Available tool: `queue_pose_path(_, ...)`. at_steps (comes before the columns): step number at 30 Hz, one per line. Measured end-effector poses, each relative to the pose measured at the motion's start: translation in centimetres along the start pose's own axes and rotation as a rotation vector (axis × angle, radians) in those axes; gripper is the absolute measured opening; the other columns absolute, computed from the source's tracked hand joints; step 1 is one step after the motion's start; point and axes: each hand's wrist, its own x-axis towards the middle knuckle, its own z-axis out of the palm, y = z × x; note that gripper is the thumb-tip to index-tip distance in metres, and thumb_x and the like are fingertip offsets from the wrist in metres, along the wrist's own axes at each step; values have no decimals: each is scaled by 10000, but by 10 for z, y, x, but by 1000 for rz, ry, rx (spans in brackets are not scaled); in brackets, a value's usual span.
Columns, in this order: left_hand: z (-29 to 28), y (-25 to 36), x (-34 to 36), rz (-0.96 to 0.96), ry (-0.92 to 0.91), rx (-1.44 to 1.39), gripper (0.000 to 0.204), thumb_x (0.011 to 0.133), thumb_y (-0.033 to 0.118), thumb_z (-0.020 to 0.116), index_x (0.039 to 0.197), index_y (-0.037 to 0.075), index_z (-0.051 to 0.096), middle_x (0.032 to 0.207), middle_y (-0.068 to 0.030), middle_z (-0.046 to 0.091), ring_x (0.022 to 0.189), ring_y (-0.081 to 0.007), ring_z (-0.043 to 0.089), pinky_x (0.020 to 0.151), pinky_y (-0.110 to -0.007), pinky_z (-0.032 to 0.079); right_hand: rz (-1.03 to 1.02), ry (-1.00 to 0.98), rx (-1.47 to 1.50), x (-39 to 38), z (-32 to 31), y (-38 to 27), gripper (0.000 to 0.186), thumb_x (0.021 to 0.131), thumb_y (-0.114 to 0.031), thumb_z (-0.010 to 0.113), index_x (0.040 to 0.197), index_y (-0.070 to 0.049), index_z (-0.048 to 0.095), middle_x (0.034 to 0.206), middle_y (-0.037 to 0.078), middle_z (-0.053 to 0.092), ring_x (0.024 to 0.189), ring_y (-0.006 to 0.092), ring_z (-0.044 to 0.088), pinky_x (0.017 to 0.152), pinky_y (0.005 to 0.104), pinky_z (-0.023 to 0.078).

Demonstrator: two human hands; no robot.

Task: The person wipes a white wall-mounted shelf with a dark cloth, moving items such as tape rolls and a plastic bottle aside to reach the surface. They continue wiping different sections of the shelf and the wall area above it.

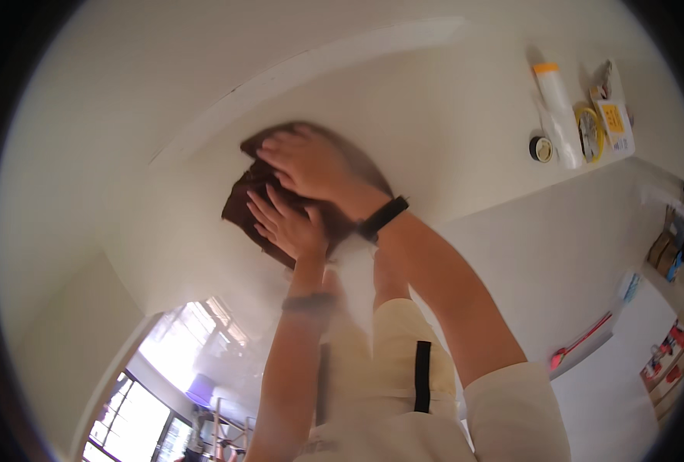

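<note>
both hands rest on a dark brown cloth (pixel 336 218) that lies on the white table (pixel 449 146) in front of the body. the cloth is not flat all over: it is creased, with a break or fold running in from its left edge between the two sets of fingertips.

the right hand (pixel 305 160) lies across the upper part of the cloth, palm down, its fingers pointing up and to the left. they are stretched out and only slightly apart, with the cloth underneath, and their tips come close to its far edge. a dark strip of cloth shows beyond them and along the right side of the hand.

the left hand (pixel 289 229) sits lower, nearer the body, also palm down. its fingers are fanned wider, thumb well away from the others, and brown cloth shows in the gaps and past the tips on the left. neither hand pinches the cloth between thumb and fingers as far as can be seen; whether they press hard, i cannot tell.

well apart from the hands, at the table's right end, are a clear plastic roll (pixel 557 108) with an orange end, a yellow ring-shaped roll (pixel 590 134) and a small round dark tin (pixel 541 148).
</note>
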Motion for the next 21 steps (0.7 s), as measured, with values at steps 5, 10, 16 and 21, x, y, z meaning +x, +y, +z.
queue_pose_path(5, 7, 80, 27, 383, 8, -70, 767, 773, 366, 555, 1441, 108, 280, 1540, -162, 147, 1416, -355, 151, 1093, -573, 191, 120, 378, -47, -21, -63, 94, 312, 777, -233, 642, 1069, -123, 647, 1183, 32, 600, 1135, 231, 531, 976, 429, 381)
queue_pose_path(10, 13, 168, 32, 672, -20, -111, 733, 788, 382, 554, 1439, 162, 299, 1536, -111, 192, 1413, -307, 181, 1103, -551, 189, 403, 685, -374, -78, -123, 153, 408, 790, -304, 664, 1120, -69, 618, 1137, 104, 628, 1084, 296, 567, 921, 432, 432)
queue_pose_path(16, 14, 214, 11, 922, -63, -116, 706, 789, 371, 559, 1430, 180, 332, 1535, -83, 218, 1413, -285, 190, 1113, -524, 189, 971, 696, -646, -134, -131, 149, 654, 849, -485, 551, 1342, -69, 447, 1369, 92, 471, 1262, 287, 428, 1030, 479, 337)
queue_pose_path(21, 13, 163, -10, 896, -92, -81, 759, 769, 430, 614, 1438, 214, 329, 1551, -54, 186, 1421, -252, 182, 1118, -498, 186, 1155, 793, -624, -135, -95, 103, 679, 851, -429, 539, 1374, -22, 395, 1391, 171, 423, 1294, 338, 381, 1046, 512, 313)
